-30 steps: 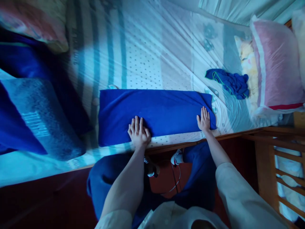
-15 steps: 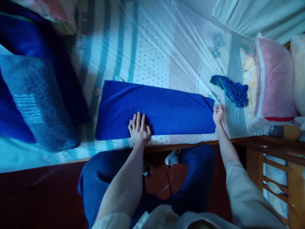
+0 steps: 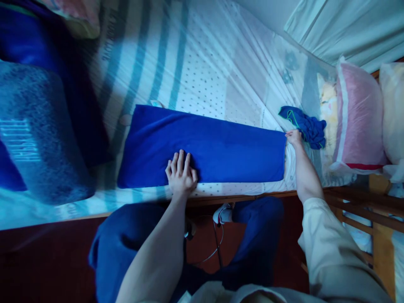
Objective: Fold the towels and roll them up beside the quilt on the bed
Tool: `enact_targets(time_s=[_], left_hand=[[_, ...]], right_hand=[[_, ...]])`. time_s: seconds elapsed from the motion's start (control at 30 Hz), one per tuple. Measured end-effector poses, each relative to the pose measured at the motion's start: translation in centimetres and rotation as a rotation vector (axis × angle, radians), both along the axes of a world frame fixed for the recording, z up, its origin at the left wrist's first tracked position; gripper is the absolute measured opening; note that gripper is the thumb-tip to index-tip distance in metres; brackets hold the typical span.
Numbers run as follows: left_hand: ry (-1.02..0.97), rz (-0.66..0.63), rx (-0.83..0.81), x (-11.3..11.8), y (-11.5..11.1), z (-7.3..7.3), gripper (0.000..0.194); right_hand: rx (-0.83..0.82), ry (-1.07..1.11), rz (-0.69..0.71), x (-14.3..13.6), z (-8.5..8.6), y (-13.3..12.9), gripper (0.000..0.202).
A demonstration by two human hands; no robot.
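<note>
Pressing down with spread fingers, the left hand (image 3: 182,176) lies palm down on the long, smooth royal-blue folded cloth (image 3: 221,147), near its front edge and left of its middle; its grip is open. The right hand (image 3: 294,137) has its grip closed on the cloth's far right corner, pinched between thumb and fingers. The cloth lies flat along the front of the bed, on a pale sheet with teal stripes and dots (image 3: 202,78), wider at its left end than at its right. Just beyond the right hand sits a crumpled dark-blue cloth with green edging (image 3: 311,128), near a pink pillow with a white band (image 3: 360,113). Well to the left of the folded cloth rests a fuzzy grey-blue bundle with pale lettering (image 3: 47,139).
</note>
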State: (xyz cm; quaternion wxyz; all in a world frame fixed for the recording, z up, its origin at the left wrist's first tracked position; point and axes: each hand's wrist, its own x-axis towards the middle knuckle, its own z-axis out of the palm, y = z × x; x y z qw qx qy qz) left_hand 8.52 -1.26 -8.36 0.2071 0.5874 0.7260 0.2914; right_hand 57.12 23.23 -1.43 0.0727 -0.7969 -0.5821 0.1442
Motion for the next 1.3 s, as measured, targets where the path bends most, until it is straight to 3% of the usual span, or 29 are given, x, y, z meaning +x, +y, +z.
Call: enact_targets(time_s=[0.13,0.23,0.3,0.4,0.5,0.7,0.83,0.9,0.97,1.07,1.2,1.3], left_hand=[[0.005,-0.004,-0.007,0.0,0.0,0.2,0.066],[0.006,-0.007,-0.011,0.0,0.1,0.3,0.066],[0.008,-0.008,-0.009,0.0,0.0,0.3,0.065],[0.006,-0.005,-0.012,0.0,0.0,0.4,0.065],[0.01,-0.006,-0.021,0.0,0.0,0.4,0.065],[-0.008,0.001,-0.033,0.0,0.0,0.4,0.066],[-0.036,0.001,-0.046,0.1,0.1,0.5,0.068],[-0.043,-0.004,-0.055,0.0,0.2,0.6,0.068],[-0.042,-0.014,-0.06,0.0,0.3,0.6,0.068],[-0.025,-0.019,-0.062,-0.1,0.3,0.6,0.068],[-0.011,-0.009,-0.069,-0.1,0.3,0.4,0.066],[-0.022,-0.022,-0.079,-0.1,0.3,0.3,0.066]], right_hand=[[0.061,-0.104,-0.116,-2.4,-0.1,-1.1,0.035],[0.16,-0.146,-0.089,-6.4,-1.5,-4.6,0.043],[0.169,-0.141,0.008,-9.2,-2.9,-8.2,0.048],[0.06,-0.119,0.346,-11.4,-4.8,-13.6,0.059],[-0.003,-0.128,0.397,-9.8,-5.5,-17.1,0.065],[0.006,-0.177,0.228,-2.8,-4.1,-19.3,0.066],[0.023,-0.264,0.189,-2.9,-3.0,-19.2,0.064],[0.086,-0.305,0.127,-5.4,-2.9,-18.7,0.064],[0.167,-0.309,0.079,-10.0,-3.0,-18.4,0.066],[0.21,-0.241,0.151,-19.9,-3.6,-19.1,0.066],[0.103,-0.1,0.322,-32.5,-4.5,-21.5,0.063],[0.039,-0.033,0.285,-36.4,-4.8,-23.0,0.062]])
